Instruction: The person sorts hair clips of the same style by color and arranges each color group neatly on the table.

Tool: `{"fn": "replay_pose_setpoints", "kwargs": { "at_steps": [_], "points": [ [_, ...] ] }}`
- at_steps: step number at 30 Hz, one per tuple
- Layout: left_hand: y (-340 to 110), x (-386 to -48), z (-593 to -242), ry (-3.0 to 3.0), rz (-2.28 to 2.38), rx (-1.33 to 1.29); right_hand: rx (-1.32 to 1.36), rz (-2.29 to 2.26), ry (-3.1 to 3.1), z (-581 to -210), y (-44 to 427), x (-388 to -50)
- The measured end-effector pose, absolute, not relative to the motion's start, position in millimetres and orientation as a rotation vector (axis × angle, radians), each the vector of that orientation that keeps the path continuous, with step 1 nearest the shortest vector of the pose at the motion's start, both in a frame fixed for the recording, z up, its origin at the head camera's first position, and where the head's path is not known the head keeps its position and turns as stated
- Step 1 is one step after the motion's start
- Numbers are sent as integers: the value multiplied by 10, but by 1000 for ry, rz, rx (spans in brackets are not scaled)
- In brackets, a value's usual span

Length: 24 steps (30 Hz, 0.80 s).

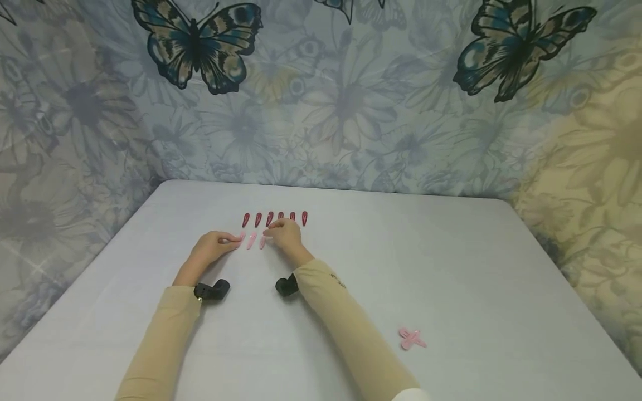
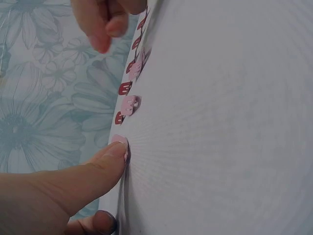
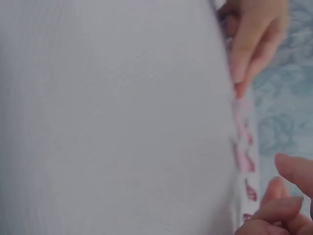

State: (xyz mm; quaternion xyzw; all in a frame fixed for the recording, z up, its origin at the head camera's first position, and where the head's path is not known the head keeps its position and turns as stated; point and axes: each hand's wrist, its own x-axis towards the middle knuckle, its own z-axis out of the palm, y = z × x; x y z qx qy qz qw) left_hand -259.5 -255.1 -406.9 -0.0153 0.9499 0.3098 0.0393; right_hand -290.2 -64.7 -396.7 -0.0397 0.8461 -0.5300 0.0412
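Note:
In the head view, a row of several dark red snap hair clips point(image 1: 258, 220) lies toward the table's back. In front of it stands a shorter row of pink snap hair clips, among them a middle one point(image 1: 252, 240) and a right-hand one point(image 1: 262, 241). My left hand point(image 1: 214, 246) pinches the leftmost pink hair clip point(image 2: 119, 139) against the table; its thumb covers much of the clip in the left wrist view. Over the right end of the pink row hovers my right hand point(image 1: 286, 236), its fingers loosely bent and holding nothing in the wrist views.
A small pile of crossed pink hair clips point(image 1: 412, 338) lies at the front right of the white table point(image 1: 451, 267). Behind the table hangs a flowered backdrop with butterflies point(image 1: 195, 44). Each wrist carries a black camera point(image 1: 213, 290).

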Motion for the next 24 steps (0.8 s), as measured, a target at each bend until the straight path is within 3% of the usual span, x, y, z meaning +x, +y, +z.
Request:
{"fn": "replay_pose_setpoints", "kwargs": {
  "at_steps": [11,19,24],
  "points": [
    [-2597,-2566,-4070,2950,941,18,-146,-1865,1970,-3476,-48,-2641],
    [-2628,-2541,-4080,2955,957,39,-189,-1879,1755,-3418,335,-2267],
    [-2597,-2551,-4090,2958,951,45,-391,-1768,1865,-3426,662,-2002]
  ]
}}
